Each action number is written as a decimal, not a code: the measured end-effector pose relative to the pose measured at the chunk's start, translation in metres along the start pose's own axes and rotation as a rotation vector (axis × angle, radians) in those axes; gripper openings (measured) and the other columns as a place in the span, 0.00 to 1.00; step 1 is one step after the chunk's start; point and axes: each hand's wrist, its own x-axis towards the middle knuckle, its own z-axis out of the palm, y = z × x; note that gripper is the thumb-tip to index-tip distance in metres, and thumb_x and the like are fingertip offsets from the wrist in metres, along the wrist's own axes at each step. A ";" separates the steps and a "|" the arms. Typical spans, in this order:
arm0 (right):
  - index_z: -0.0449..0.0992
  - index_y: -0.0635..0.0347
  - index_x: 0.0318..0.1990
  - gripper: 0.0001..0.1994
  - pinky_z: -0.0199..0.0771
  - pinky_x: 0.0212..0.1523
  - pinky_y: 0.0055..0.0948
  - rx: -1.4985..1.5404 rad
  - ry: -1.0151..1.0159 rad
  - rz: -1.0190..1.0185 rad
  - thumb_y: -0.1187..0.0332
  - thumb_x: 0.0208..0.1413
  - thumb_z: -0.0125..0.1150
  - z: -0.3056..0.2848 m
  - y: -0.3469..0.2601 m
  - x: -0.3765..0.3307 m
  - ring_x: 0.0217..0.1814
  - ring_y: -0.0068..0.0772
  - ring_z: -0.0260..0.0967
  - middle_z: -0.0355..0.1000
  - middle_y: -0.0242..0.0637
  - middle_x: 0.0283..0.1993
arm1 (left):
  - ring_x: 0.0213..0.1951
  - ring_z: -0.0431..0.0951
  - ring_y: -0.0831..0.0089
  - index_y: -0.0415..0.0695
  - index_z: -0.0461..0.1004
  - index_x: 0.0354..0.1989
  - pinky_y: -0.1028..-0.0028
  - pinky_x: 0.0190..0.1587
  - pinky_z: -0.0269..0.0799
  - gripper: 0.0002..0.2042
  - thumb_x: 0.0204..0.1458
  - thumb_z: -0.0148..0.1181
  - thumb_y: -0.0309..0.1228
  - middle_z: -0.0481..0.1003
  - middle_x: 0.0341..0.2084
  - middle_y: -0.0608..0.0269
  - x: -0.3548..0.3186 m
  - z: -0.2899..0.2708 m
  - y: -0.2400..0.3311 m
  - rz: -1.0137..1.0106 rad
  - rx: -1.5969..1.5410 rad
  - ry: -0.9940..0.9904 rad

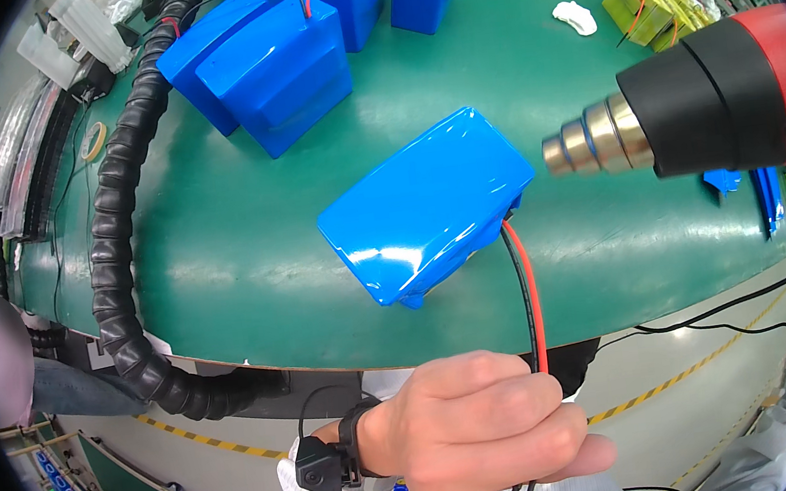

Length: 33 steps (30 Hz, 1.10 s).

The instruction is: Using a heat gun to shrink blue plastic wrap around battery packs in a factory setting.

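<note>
- Heat-shrinking looks like the step we're on; our left hand (477, 430) is fisted tight around the red and black leads (527, 298), holding them taut so the blue-wrapped pack (427, 205) hangs or tips up by its wire end, just above the near edge of the green table (249, 262)
- heat gun (687, 105) comes in from the right, stepped metal nozzle aimed at the pack's right end, near it but not touching; red body runs out toward the rim of the view
- right hand itself we can't see, so we can't tell how its fingers sit on the gun; only a white sleeve shows low at the right
- wrap on the pack looks glossy and mostly smooth on top, with some puckering at the lower corner near where the leads come out; our guess is that end isn't fully shrunk yet
- next move, as we judge it: keep the leads out of the hot air, turn the pack by the wires so the loose corner faces the nozzle, keep the gun moving so the film doesn't scorch
- more blue packs (280, 60) sit at the far edge of the table; thick black corrugated hose (116, 238) curves along its left edge; yellow packs (652, 7) at the far right corner
</note>
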 end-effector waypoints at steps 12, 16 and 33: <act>0.68 0.67 0.56 0.26 0.72 0.24 0.26 -0.013 0.039 -0.111 0.64 0.56 0.72 -0.001 -0.002 0.012 0.24 0.30 0.70 0.74 0.42 0.33 | 0.26 0.66 0.74 0.50 0.79 0.23 0.75 0.27 0.60 0.13 0.41 0.76 0.44 0.70 0.24 0.73 -0.014 -0.017 -0.002 0.004 0.236 -0.116; 0.67 0.66 0.57 0.27 0.73 0.25 0.29 0.565 0.549 0.576 0.64 0.56 0.72 0.025 -0.048 0.009 0.25 0.32 0.72 0.75 0.44 0.34 | 0.21 0.69 0.65 0.41 0.72 0.17 0.65 0.25 0.59 0.08 0.32 0.67 0.24 0.72 0.18 0.61 0.006 0.018 0.002 -0.004 0.029 0.273; 0.72 0.68 0.51 0.19 0.74 0.28 0.25 0.149 0.084 0.289 0.69 0.56 0.72 0.003 -0.060 0.004 0.28 0.29 0.73 0.77 0.42 0.35 | 0.25 0.72 0.69 0.42 0.76 0.30 0.74 0.23 0.67 0.09 0.42 0.71 0.22 0.74 0.23 0.64 -0.008 -0.005 -0.029 0.296 0.012 -0.018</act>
